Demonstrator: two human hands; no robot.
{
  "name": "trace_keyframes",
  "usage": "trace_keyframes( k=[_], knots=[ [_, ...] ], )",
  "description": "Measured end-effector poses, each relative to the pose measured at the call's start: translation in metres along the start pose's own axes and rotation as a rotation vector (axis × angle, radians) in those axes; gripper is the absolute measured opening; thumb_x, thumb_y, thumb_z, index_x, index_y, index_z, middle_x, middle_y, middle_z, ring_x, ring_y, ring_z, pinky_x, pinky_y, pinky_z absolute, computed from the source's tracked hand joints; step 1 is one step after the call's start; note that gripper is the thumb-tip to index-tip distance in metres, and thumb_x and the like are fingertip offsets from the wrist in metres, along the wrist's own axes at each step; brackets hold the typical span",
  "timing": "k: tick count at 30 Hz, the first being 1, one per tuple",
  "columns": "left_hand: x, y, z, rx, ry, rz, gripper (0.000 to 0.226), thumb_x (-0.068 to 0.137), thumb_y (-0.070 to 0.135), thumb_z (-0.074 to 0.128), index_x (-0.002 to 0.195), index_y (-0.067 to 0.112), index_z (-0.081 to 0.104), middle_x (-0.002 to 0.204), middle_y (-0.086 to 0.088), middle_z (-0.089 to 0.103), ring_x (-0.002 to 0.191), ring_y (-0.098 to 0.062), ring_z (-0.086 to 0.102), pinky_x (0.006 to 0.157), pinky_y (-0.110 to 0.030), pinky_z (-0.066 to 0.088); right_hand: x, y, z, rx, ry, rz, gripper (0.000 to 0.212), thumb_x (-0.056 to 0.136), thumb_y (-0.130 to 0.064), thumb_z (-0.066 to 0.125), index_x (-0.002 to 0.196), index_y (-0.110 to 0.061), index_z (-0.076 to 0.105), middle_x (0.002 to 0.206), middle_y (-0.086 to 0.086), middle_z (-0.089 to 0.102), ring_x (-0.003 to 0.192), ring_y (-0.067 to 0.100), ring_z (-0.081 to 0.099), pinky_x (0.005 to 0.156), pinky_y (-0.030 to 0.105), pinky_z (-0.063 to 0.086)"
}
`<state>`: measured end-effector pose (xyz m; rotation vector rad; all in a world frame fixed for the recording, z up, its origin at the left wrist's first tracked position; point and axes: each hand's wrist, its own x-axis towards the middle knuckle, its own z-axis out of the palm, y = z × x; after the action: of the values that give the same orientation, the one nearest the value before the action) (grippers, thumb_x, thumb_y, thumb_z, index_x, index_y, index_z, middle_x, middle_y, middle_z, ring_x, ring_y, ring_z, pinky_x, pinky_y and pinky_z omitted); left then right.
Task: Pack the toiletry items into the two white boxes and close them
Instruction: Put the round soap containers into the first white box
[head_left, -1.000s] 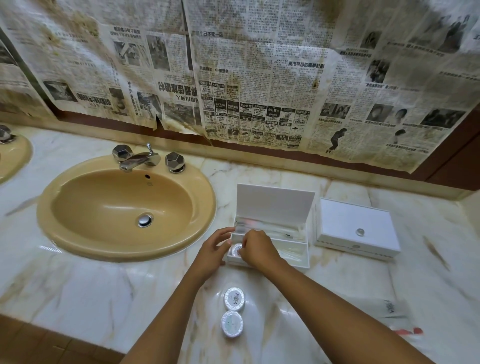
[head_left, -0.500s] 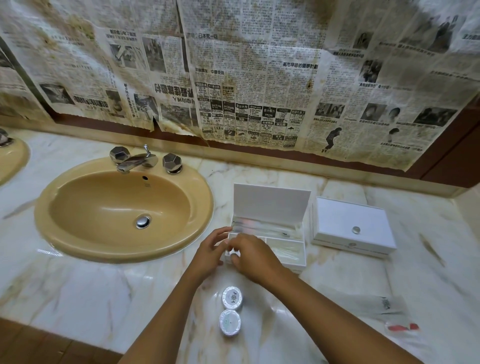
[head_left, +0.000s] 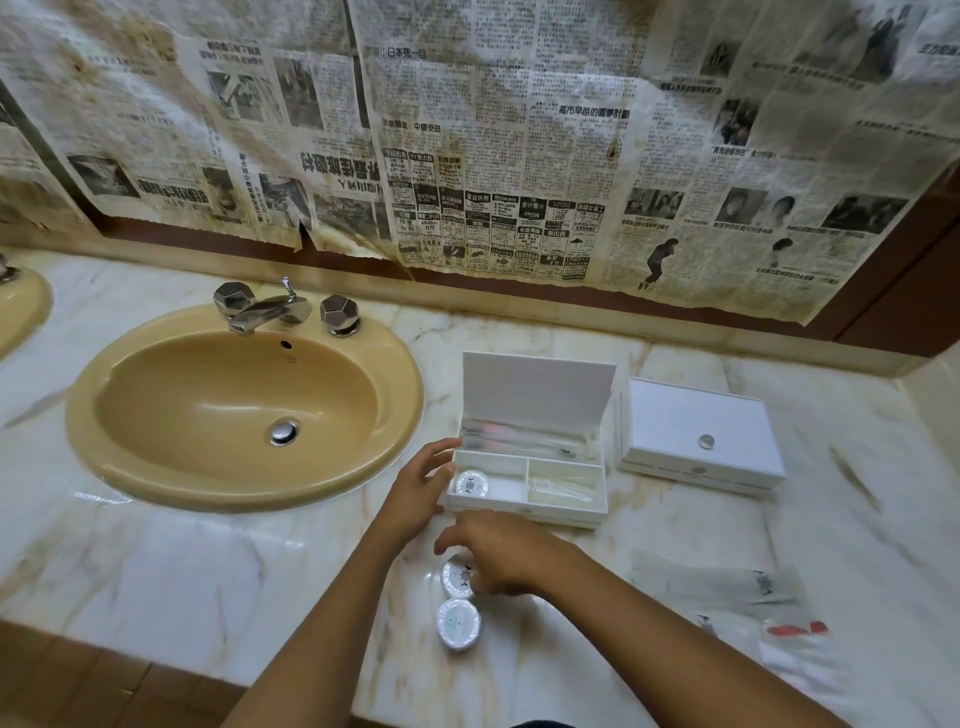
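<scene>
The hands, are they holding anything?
Nothing clearly held. The left hand touches the open box's left end with relaxed fingers; the right hand reaches over a round soap, any grip hidden.

We saw two bare forearms reaching in from the bottom edge — no sleeves, no watch, no rings or bands on either wrist. The left hand (head_left: 415, 493) and the right hand (head_left: 498, 556) were ungloved, with short nails. At the lower edge a dark sliver of clothing showed — too little to identify.
</scene>
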<state>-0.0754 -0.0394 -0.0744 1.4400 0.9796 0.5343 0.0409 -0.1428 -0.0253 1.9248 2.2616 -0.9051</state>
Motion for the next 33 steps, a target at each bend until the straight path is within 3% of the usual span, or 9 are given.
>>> trace_keyframes(
  k=[7, 11, 15, 19, 24, 26, 28, 33],
  knots=[
    [-0.002, 0.003, 0.001, -0.013, -0.001, -0.004, 0.029, 0.101, 0.02, 0.048, 0.125, 0.033, 0.056, 0.127, 0.006, 0.06, 0.116, -0.007, 0.056, 0.064, -0.019, 0.053, -0.001, 0.0, 0.001, -0.014, -0.041, 0.002, 0.054, 0.08, -0.019, 0.07, 0.13, -0.028, 0.052, 0.121, 0.003, 0.052, 0.108, 0.025, 0.054, 0.072, 0.029, 0.04],
    [-0.003, 0.004, 0.001, -0.036, 0.001, -0.01, 0.03, 0.101, 0.018, 0.047, 0.127, 0.03, 0.056, 0.126, 0.004, 0.06, 0.114, -0.006, 0.057, 0.061, -0.017, 0.052, -0.001, 0.001, 0.005, -0.03, -0.006, 0.006, 0.047, 0.08, -0.017, 0.068, 0.125, -0.025, 0.055, 0.118, 0.004, 0.053, 0.105, 0.027, 0.055, 0.067, 0.028, 0.035],
    [-0.003, 0.003, 0.001, -0.035, 0.001, -0.008, 0.03, 0.101, 0.017, 0.047, 0.125, 0.031, 0.057, 0.126, 0.006, 0.061, 0.114, -0.005, 0.057, 0.062, -0.018, 0.053, 0.001, 0.002, 0.009, -0.038, 0.022, 0.015, 0.044, 0.079, -0.021, 0.068, 0.121, -0.023, 0.056, 0.115, 0.004, 0.054, 0.102, 0.027, 0.056, 0.069, 0.031, 0.043],
    [-0.001, 0.0, -0.001, -0.037, -0.004, 0.004, 0.03, 0.1, 0.017, 0.048, 0.123, 0.033, 0.058, 0.127, 0.009, 0.059, 0.119, -0.006, 0.054, 0.07, -0.029, 0.058, 0.001, 0.0, -0.005, 0.02, 0.123, 0.042, 0.036, 0.077, -0.027, 0.068, 0.111, -0.019, 0.059, 0.108, 0.003, 0.061, 0.096, 0.026, 0.059, 0.076, 0.037, 0.051],
    [0.0, -0.001, -0.001, -0.078, -0.003, -0.025, 0.03, 0.099, 0.015, 0.05, 0.121, 0.033, 0.059, 0.122, 0.002, 0.065, 0.108, -0.018, 0.064, 0.075, -0.034, 0.055, 0.008, 0.006, -0.025, 0.164, 0.374, 0.198, 0.025, 0.08, -0.031, 0.063, 0.099, -0.017, 0.056, 0.103, 0.004, 0.062, 0.096, 0.026, 0.059, 0.074, 0.033, 0.045],
    [0.0, -0.001, -0.001, -0.055, -0.006, -0.035, 0.03, 0.098, 0.018, 0.051, 0.121, 0.036, 0.059, 0.122, 0.005, 0.065, 0.107, -0.016, 0.064, 0.072, -0.033, 0.055, 0.014, 0.01, -0.031, 0.168, 0.422, 0.29, 0.035, 0.081, -0.033, 0.063, 0.109, -0.015, 0.056, 0.108, 0.007, 0.062, 0.1, 0.027, 0.058, 0.077, 0.032, 0.044],
    [0.0, 0.0, -0.002, -0.038, -0.009, -0.028, 0.029, 0.099, 0.019, 0.051, 0.122, 0.035, 0.058, 0.122, 0.006, 0.064, 0.106, -0.011, 0.063, 0.07, -0.029, 0.054, 0.019, 0.015, -0.034, 0.187, 0.435, 0.361, 0.043, 0.081, -0.034, 0.065, 0.117, -0.014, 0.052, 0.111, 0.009, 0.062, 0.103, 0.03, 0.058, 0.077, 0.031, 0.044],
    [-0.001, 0.001, -0.001, -0.014, -0.003, -0.024, 0.03, 0.099, 0.018, 0.05, 0.124, 0.032, 0.057, 0.122, 0.008, 0.063, 0.102, -0.002, 0.061, 0.07, -0.027, 0.053, 0.034, 0.022, -0.032, 0.184, 0.364, 0.45, 0.023, 0.081, -0.032, 0.062, 0.094, -0.014, 0.061, 0.103, 0.009, 0.065, 0.097, 0.03, 0.06, 0.069, 0.029, 0.041]
  ],
)
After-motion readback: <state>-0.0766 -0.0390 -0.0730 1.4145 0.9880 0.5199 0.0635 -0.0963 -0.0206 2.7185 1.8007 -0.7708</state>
